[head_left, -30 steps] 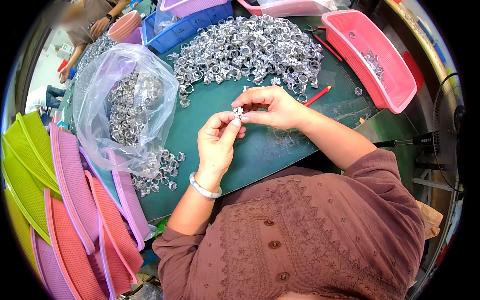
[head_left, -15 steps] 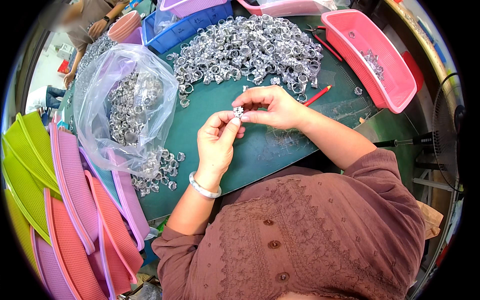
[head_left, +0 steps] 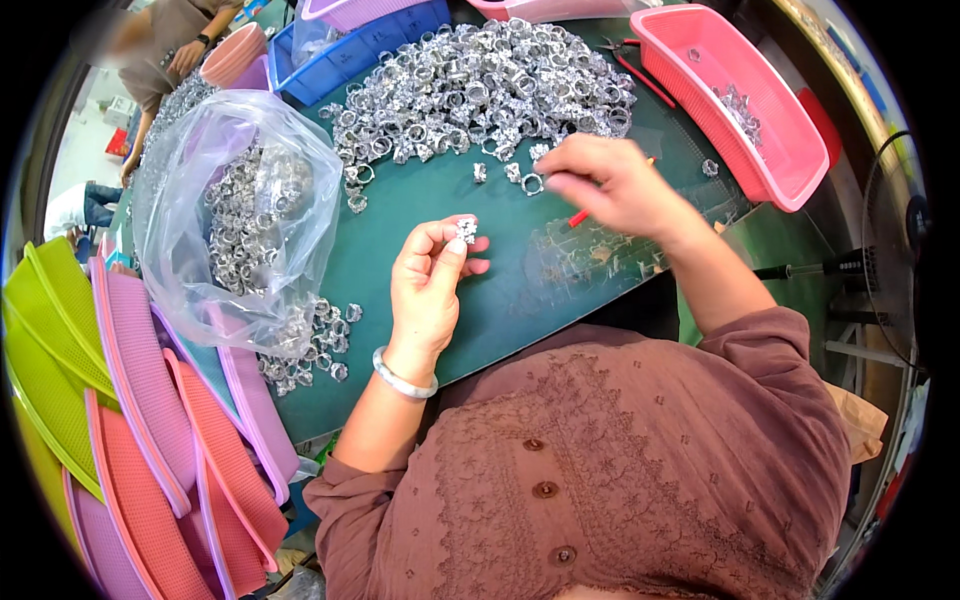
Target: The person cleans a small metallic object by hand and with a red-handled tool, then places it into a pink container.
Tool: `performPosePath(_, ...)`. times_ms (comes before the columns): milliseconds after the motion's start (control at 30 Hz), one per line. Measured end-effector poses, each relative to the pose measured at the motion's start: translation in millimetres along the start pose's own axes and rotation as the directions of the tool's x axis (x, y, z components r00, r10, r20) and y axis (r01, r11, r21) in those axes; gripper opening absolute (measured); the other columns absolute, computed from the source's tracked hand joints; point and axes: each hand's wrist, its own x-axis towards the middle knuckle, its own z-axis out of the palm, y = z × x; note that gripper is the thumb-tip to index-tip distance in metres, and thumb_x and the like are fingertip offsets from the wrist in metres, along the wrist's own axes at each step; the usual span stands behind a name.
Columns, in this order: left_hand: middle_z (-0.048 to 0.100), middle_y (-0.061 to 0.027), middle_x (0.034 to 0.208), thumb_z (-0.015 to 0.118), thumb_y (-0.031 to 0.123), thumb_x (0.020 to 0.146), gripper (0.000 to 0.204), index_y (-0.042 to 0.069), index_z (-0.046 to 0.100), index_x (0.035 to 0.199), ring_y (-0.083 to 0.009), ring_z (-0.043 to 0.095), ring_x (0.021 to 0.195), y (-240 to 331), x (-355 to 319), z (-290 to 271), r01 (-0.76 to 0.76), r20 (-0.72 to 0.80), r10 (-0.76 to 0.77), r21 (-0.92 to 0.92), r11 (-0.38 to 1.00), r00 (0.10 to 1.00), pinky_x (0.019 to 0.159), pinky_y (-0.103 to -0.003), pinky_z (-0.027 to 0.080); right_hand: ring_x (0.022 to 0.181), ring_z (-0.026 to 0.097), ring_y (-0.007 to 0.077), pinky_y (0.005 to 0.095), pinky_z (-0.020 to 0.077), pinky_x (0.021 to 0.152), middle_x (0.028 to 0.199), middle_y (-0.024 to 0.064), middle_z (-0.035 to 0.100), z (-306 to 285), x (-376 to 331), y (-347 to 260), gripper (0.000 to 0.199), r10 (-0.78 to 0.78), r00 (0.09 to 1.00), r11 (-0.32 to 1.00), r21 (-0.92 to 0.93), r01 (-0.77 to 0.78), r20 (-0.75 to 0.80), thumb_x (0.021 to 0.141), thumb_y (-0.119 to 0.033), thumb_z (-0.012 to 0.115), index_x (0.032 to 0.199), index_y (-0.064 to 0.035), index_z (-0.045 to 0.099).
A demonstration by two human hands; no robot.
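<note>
My left hand [head_left: 428,285] pinches a small silver ring [head_left: 467,230] between thumb and fingertips, its clustered, sparkling head facing up. My right hand [head_left: 615,185] hovers beside a few loose rings [head_left: 532,184] at the near edge of a large heap of silver rings [head_left: 480,90]. Slightly blurred, its thumb and forefinger are apart with nothing seen between them. Under that hand lies a pair of red-handled pliers or a similar red tool [head_left: 578,218], partly covered by it.
Left of my hands, a clear plastic bag [head_left: 170,220] holds more rings, several spilling from its mouth. Stacked coloured baskets [head_left: 150,400] stand at the left. A pink basket [head_left: 790,180] with some rings is at right, red-handled cutters [head_left: 645,78] beside it. A blue bin [head_left: 350,62] stands behind.
My right hand has let go of the ring and moved right, toward the heap's near edge. My left hand keeps the ring, slightly lower. The whole view has shifted a little.
</note>
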Motion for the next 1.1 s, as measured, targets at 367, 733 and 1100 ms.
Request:
performPosePath(367,0.059,-0.0107,0.099,0.047,0.008,0.09,0.008,0.003,0.05,0.095,-0.0178,0.06,0.085,-8.9,-14.5,3.0,0.066,0.04,-0.063,-0.068,0.996,0.997,0.075,-0.03,0.05,0.085,0.052,0.0261,0.034,0.0435,0.074,0.089,0.009,0.052,-39.3,-59.7,24.4,0.018,0.221,0.961,0.731,-0.68,-0.049,0.167,0.069,0.001,0.052,0.086,-0.0017,0.058)
performPosePath(733,0.059,-0.0104,0.099,0.048,0.009,0.09,0.008,0.002,0.051,0.095,-0.0169,0.059,0.084,-14.0,-23.7,-0.7,0.089,0.007,-0.089,-0.047,0.995,0.996,0.076,-0.029,0.049,0.077,0.055,0.0232,0.0309,0.0454,0.067,0.085,0.0074,0.053,-37.5,-54.7,19.9,0.014,0.121,0.985,0.847,-0.53,-0.039,0.121,0.07,0.0,0.055,0.084,-0.002,0.051)
performPosePath(1100,0.06,-0.009,0.095,0.048,0.008,0.09,0.009,0.001,0.051,0.094,-0.0149,0.059,0.081,-21.0,-26.6,1.5,0.12,0.009,-0.12,-0.002,0.993,0.993,0.075,-0.027,0.048,0.067,0.052,0.0067,0.0198,0.0431,0.058,0.077,0.0019,0.057,17.6,-39.5,-7.2,0.013,0.388,0.922,0.529,0.814,-0.239,0.018,0.078,-0.005,0.065,0.087,-0.001,0.057)
